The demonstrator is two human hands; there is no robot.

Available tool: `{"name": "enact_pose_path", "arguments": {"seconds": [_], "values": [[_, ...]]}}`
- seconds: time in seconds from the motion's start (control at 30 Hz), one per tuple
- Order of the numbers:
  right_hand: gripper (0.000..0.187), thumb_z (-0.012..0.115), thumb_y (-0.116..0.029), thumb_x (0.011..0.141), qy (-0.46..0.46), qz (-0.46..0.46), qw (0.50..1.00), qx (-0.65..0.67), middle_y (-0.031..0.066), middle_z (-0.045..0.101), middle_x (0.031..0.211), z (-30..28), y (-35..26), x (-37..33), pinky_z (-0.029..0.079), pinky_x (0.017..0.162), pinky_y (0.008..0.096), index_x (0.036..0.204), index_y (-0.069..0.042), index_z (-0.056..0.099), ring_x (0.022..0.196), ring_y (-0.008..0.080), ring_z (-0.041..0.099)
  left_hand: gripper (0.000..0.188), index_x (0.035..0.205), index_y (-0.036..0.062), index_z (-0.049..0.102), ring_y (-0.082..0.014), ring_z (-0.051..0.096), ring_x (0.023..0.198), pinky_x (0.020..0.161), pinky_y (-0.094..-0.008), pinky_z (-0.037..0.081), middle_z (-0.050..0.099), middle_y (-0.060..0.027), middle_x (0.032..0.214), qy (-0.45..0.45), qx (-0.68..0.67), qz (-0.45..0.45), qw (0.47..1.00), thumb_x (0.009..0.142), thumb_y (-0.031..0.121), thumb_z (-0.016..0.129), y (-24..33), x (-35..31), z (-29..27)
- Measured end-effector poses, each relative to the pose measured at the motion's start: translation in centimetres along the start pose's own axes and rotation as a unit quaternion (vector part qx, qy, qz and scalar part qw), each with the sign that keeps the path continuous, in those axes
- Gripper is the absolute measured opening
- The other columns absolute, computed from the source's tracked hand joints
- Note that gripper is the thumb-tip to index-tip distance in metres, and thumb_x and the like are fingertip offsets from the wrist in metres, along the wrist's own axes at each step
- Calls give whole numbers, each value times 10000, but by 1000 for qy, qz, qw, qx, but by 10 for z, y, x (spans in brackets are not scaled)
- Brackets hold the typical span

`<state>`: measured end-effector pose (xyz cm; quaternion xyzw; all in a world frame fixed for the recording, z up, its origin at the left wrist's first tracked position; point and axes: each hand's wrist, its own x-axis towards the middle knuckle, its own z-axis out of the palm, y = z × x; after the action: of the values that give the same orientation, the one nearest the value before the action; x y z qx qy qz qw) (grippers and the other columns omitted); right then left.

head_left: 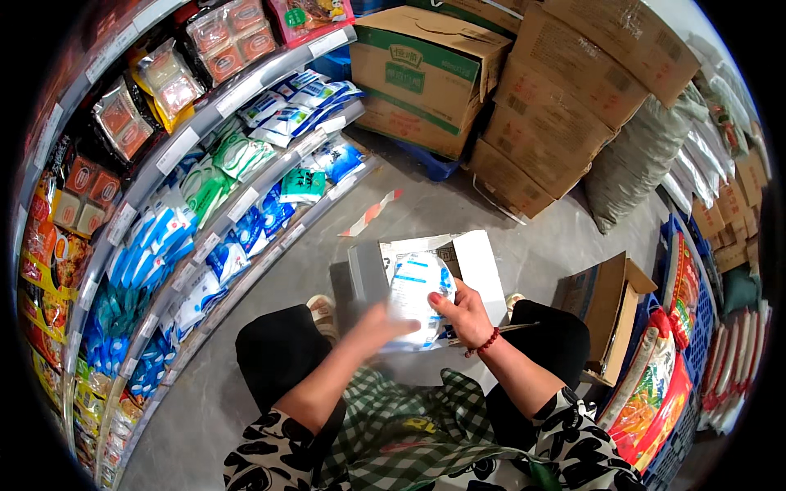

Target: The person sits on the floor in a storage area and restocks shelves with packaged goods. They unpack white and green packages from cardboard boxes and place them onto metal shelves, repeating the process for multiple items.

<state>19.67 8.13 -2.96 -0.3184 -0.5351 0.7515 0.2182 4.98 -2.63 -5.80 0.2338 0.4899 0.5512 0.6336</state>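
Gripping one white-and-blue packet (422,282) over an open white box (485,266)

We have the packet above the opening of the box, which stands on the grey floor (446,192) between our left shoe (323,313) and right shoe (515,302). Our right hand (471,317) grips the packet at its right near side, the thumb pressed on top. Our left hand (385,327) is blurred at the left near side of the packet; we cannot tell if its fingers are open or closed, nor if they touch.

What could go wrong, in our judgement: the packet may slip, because its film looks smooth and perhaps only one hand bears it. A raised flap could catch its edge if we lower it at a slant. Pressing the thumb too hard might split the film. A knock from one of our feet could push the box aside.

Now we count. We see two hands, one packet held, one white box and, to the right, one open brown box (606,315). Far off stand one green-and-brown carton (377,90) and at least three brown cartons (565,90), beside one grey sack (634,164). Near right lie three colourful bags (643,376). The shelf packets at left overlap too much for us to count exactly.
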Motion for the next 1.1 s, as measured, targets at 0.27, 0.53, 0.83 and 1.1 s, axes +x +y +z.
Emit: {"name": "enact_pose_path", "arguments": {"seconds": [0.27,0.53,0.83,1.1], "values": [[230,640,-190,802,75,-21,996,-32,16,566,760,-4,7,8,427,554,202,850,6,530,658,48,498,431,1128,-17,487,-108,542,923,801,-266,446,573,-54,1048,-32,128,-21,991,750,77,673,-3,-4,0],[194,641,-171,793,114,-92,973,-179,-7,560,694,3,-16,13,404,516,200,791,10,569,612,38,474,484,1151,-16,470,-136,538,953,841,-290,430,564,-66,1069,-4,183,35,982,737,116,682,31,-12,19],[392,629,-244,814,23,52,994,91,102,582,959,-4,-5,20,497,678,264,1054,33,491,827,140,575,561,1205,-19,395,-175,550,953,838,-300,441,546,-100,1094,-67,30,75,994,716,29,664,17,-16,6],[220,559,-169,862,-150,62,983,-84,48,600,721,2,8,11,479,591,239,980,14,526,625,104,572,450,1110,-1,481,-152,543,939,821,-300,429,573,-86,1044,59,-42,97,993,714,74,680,17,0,-21]]}}
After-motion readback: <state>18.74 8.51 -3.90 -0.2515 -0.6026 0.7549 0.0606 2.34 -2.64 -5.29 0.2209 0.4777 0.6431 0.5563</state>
